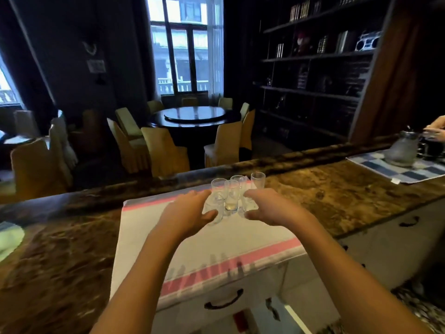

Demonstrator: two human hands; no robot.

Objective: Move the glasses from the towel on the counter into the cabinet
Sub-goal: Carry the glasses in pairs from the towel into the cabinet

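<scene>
Reaching in with both hands, left hand [190, 210] and right hand [269, 208] spread wide around the glasses [232, 196] clustered at the towel's [216, 239] far edge. Light, slick, breakable stuff; I'd pinch the walls.

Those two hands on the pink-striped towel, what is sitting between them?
In the head view, a tight cluster of small clear glasses stands on the towel between the left hand and the right hand, which close in on either side.

Glasses [232, 195] cluster on the towel's [236, 239] far edge, between both hands.
</scene>
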